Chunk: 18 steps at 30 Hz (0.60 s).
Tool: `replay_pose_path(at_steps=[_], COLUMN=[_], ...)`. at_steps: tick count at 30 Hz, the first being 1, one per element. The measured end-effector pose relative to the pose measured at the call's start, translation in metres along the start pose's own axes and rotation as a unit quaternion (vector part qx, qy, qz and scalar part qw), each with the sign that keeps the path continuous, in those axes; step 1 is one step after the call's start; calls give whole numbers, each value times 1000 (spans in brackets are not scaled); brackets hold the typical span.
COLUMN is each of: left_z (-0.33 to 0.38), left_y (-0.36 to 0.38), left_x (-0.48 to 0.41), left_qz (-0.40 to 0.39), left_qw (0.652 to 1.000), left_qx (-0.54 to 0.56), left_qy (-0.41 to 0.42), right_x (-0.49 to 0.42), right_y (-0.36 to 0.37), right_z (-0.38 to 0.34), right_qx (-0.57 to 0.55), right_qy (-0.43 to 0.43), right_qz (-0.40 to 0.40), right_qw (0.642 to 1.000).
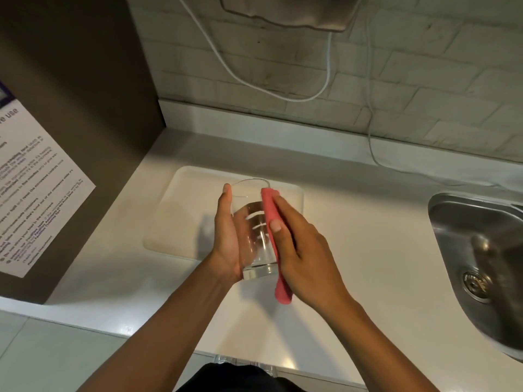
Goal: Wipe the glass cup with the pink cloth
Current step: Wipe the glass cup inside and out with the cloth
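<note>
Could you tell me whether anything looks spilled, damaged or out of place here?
Nothing stands out. The clear glass cup looks intact in the left hand, the right hand presses the folded pink cloth against it, and the white counter shows no spill.

Clear glass cup [256, 236] (tilted) against folded pink cloth [274, 236].

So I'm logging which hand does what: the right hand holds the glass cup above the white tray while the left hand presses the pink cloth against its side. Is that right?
Not quite: the hands are swapped. In the head view the left hand holds the glass cup above the white tray, and the right hand presses the pink cloth against its side.
</note>
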<state>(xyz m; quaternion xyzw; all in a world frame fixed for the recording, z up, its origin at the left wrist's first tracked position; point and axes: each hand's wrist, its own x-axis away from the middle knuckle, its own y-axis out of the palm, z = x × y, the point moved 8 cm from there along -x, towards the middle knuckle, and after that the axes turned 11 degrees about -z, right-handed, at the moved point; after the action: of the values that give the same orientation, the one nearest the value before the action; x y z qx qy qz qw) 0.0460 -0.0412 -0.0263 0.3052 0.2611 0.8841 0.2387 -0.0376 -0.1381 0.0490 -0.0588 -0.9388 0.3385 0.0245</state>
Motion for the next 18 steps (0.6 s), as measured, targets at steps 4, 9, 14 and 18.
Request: replay_pose_path(at_steps=[4,9,14,18], left_z=[-1,-4,-3,-3], left_y=[-4,2,0,-2], left_x=[2,-1,-3,0], left_qz=[10,5,16,16], left_qw=[1000,1000,1000,1000], left_qx=[3,19,-5,6], left_qy=[-8,-16,-23,-21], right_x=[13,2,7,2], right_y=[-2,-8,-7,-2], right_z=[0,-7,-2,-9], right_qx=[79,62,37,73], right_qy=[-32,-34,-31,-34], right_qz=[-32,-1,3,9], right_qw=[996,998,999,997])
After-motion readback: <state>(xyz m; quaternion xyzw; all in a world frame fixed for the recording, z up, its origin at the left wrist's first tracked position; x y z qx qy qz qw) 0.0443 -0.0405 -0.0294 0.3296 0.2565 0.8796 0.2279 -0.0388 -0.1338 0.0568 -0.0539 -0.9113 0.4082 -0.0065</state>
